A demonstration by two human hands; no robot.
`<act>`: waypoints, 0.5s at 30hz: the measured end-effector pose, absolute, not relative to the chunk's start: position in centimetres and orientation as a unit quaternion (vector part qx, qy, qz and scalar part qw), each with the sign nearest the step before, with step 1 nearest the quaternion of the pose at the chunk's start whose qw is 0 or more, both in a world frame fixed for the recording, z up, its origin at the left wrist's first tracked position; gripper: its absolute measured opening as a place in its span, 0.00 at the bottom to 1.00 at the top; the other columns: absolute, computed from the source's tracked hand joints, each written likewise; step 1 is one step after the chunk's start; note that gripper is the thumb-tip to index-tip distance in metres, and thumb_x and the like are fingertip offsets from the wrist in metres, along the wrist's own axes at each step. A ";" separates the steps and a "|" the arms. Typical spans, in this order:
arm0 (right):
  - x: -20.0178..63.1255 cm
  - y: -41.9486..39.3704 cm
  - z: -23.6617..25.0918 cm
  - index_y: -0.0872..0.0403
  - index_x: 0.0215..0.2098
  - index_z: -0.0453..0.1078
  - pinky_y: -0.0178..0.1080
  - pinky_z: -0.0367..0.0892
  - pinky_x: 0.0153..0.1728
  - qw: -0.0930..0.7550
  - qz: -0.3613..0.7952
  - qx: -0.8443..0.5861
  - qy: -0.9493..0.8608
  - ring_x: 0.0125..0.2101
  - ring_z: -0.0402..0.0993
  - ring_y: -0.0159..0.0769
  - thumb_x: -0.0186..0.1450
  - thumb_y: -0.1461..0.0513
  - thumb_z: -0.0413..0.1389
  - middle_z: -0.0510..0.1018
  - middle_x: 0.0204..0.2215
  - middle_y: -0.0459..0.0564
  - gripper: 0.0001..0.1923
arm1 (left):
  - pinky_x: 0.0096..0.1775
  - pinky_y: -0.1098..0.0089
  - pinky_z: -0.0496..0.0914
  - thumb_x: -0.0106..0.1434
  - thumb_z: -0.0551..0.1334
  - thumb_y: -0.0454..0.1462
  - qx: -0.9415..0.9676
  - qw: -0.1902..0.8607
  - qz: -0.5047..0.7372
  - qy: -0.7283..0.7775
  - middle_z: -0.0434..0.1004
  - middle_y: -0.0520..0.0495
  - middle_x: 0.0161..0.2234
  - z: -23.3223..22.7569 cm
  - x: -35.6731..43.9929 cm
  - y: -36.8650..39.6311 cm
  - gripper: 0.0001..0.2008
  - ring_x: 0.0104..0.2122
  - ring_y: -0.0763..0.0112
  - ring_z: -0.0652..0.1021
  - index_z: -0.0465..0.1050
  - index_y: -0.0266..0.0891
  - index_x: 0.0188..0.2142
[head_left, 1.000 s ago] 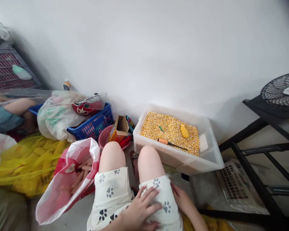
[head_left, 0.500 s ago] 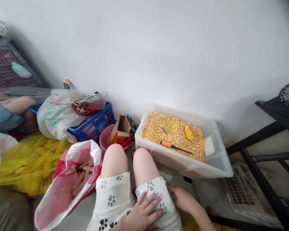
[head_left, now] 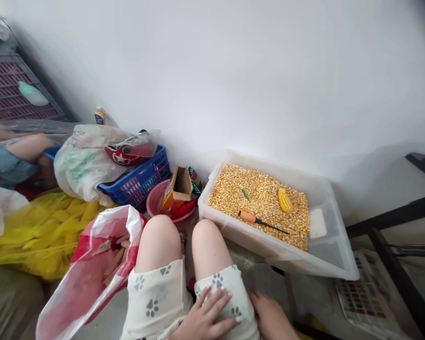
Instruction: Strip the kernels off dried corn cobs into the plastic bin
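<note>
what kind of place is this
Probably a home floor used for shelling corn: a clear tub of loose kernels by a white wall, a yellow sack of cobs, and a blue basket with bags.

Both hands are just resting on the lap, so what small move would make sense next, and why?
Probably the right hand reaching forward to the orange-handled screwdriver. It lies free on the loose yellow kernels in the clear plastic bin, beside a whole yellow corn cob, and both hands are empty.

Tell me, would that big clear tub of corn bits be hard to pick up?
Probably heavy: the clear plastic tub is filled across most of its floor with loose corn kernels. Its thin walls may flex. If tipped, the kernels would likely slide and spill, and the corn cob on top could roll.
</note>
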State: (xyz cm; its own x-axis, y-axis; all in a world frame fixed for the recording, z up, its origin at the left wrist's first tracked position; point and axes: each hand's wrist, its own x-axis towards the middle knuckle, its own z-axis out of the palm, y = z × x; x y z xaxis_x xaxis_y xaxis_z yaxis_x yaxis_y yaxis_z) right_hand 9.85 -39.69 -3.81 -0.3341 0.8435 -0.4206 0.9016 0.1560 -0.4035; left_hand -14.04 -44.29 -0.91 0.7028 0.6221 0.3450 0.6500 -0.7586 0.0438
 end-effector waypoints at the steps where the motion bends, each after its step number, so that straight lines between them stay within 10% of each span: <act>1: 9.5 -39.2 -3.5 0.50 0.46 0.69 0.36 0.62 0.40 0.045 -0.299 0.570 0.764 0.41 0.70 0.41 0.55 0.69 0.44 0.74 0.41 0.54 0.24 | 0.53 0.56 0.57 0.57 0.58 0.43 -0.917 0.035 -0.178 -0.357 0.57 0.43 0.57 -0.8 -14.2 -44.3 0.25 0.56 0.60 0.59 0.57 0.50 0.55; 9: 7.6 -36.5 -2.4 0.52 0.49 0.66 0.37 0.60 0.44 -0.032 -0.314 0.548 0.775 0.45 0.68 0.40 0.57 0.69 0.44 0.72 0.45 0.54 0.23 | 0.52 0.56 0.59 0.55 0.59 0.39 -0.863 0.017 -0.220 -0.454 0.61 0.44 0.55 0.6 -14.5 -47.0 0.20 0.54 0.59 0.61 0.64 0.45 0.49; 15: 5.8 -33.7 -0.6 0.56 0.47 0.66 0.39 0.61 0.47 -0.265 -0.389 0.480 0.740 0.45 0.68 0.38 0.62 0.62 0.43 0.73 0.45 0.55 0.18 | 0.53 0.53 0.57 0.55 0.59 0.39 -0.858 0.044 -0.243 -0.450 0.57 0.43 0.56 2.4 -14.8 -48.4 0.20 0.56 0.55 0.58 0.63 0.44 0.48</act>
State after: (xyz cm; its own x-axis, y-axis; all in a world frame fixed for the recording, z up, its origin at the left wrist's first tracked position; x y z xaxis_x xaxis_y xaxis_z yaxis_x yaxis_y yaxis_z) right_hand 5.81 -33.70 -0.60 -0.3979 0.9172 0.0187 0.5050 0.2360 -0.8302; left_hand -14.81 -48.36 2.41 0.4777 0.7504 0.4569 0.7933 -0.5919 0.1427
